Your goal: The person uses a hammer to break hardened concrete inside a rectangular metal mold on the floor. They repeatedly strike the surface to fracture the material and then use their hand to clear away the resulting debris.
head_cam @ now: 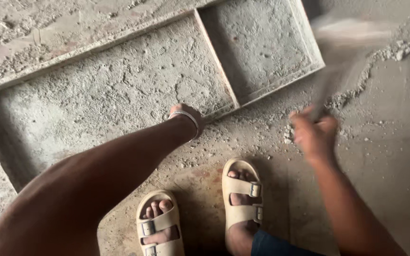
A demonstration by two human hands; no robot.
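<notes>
Here, concrete (119,90) fills the mould (224,80) — left hand (186,116) on its rim.

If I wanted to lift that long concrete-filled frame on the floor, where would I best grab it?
Probably by the raised rim of the frame, at its near long edge, coming from the side where the feet stand. The fill is flat and offers nothing to hook, while the rim stands proud. The left hand already rests at that edge; the blurred right hand grips a tool handle.

Hands (315,132) at concrete-crusted frame (224,80), tool (338,61) blurred
</notes>
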